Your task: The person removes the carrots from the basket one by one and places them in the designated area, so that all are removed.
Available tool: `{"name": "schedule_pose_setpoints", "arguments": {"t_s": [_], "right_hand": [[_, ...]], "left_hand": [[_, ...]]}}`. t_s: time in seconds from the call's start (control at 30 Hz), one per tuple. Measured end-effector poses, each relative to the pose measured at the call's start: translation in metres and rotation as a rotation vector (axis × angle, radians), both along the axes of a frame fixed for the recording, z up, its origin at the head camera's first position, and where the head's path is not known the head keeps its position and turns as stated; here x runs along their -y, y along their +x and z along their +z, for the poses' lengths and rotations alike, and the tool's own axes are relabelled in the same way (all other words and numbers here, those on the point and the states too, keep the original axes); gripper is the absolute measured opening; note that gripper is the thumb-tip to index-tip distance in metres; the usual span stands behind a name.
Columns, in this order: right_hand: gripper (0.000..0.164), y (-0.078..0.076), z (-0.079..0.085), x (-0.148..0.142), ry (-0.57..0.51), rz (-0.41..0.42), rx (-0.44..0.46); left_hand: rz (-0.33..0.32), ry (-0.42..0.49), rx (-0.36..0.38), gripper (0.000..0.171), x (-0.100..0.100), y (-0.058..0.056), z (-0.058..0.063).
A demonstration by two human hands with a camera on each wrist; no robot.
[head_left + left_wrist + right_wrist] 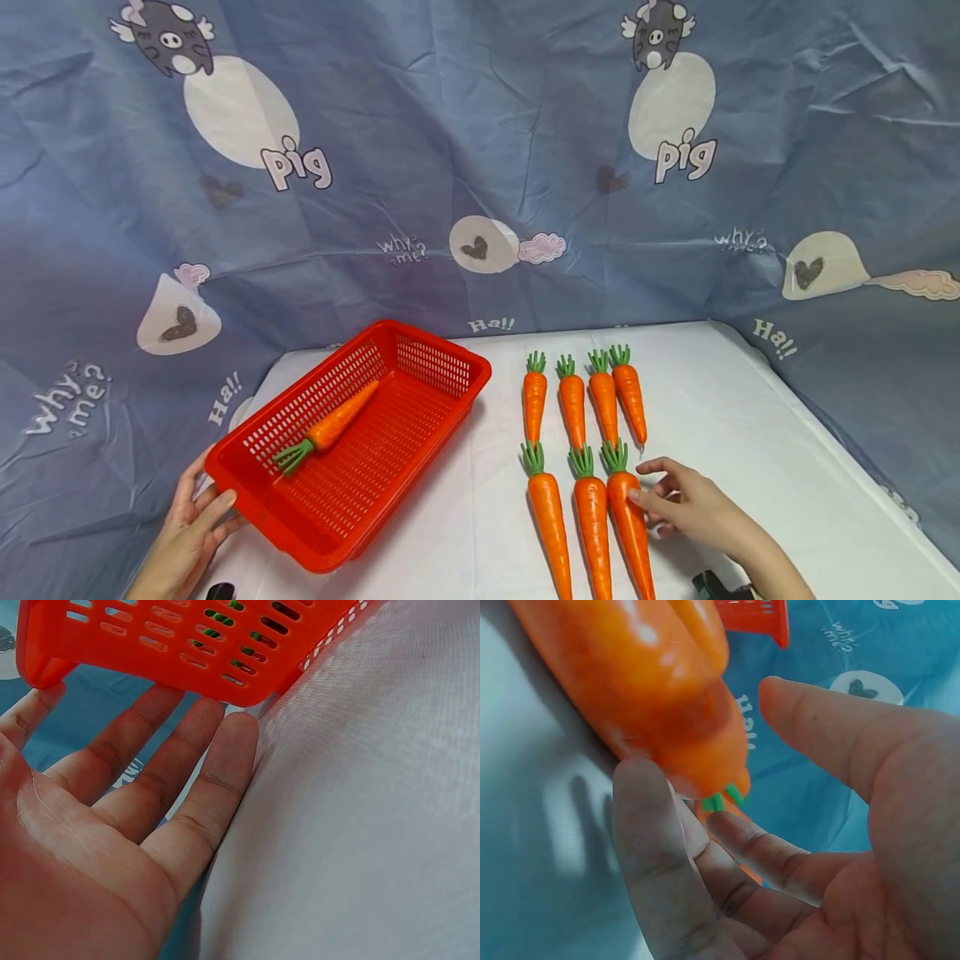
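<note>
In the head view my left hand [187, 529] holds the near-left corner of a red plastic basket [279, 533]. Its thumb lies at the rim; the other fingers reach underneath, spread against the basket wall [169, 656] in the left wrist view. One orange carrot with a green top [330, 429] lies inside. My right hand [693, 508] is at the rightmost carrot of the front row [632, 529], fingers loosely parted around its thick end. In the right wrist view a gap shows between the thumb and that carrot [630, 682]; whether the forefinger touches it I cannot tell.
Two more carrots, one at the left [550, 529] and one in the middle [592, 529], lie in the front row. Behind them is a row of several smaller carrots [572, 404]. A white cloth [450, 533] covers the table, and a blue printed curtain [480, 167] hangs behind.
</note>
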State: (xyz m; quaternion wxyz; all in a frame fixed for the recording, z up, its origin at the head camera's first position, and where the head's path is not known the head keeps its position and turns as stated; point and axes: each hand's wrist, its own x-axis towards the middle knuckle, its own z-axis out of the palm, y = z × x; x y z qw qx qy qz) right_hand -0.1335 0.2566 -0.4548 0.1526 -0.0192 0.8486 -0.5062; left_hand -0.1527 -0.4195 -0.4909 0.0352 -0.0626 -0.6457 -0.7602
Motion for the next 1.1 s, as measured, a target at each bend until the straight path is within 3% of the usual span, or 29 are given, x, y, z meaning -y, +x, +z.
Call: {"name": "schedule_pose_setpoints", "arguments": {"t_s": [0.43, 0.7, 1.1], "right_hand": [[0.062, -0.011, 0.036, 0.004, 0.099, 0.008, -0.084], [0.062, -0.025, 0.058, 0.024, 0.120, 0.100, -0.153], [0.052, -0.039, 0.071, 0.064, 0.136, 0.241, -0.243]], "left_hand": [[0.008, -0.018, 0.012, 0.069, 0.001, 0.001, -0.001], [0.046, -0.054, 0.079, 0.066, 0.001, -0.001, 0.002], [0.056, -0.059, 0.095, 0.067, 0.002, 0.000, 0.002]]}}
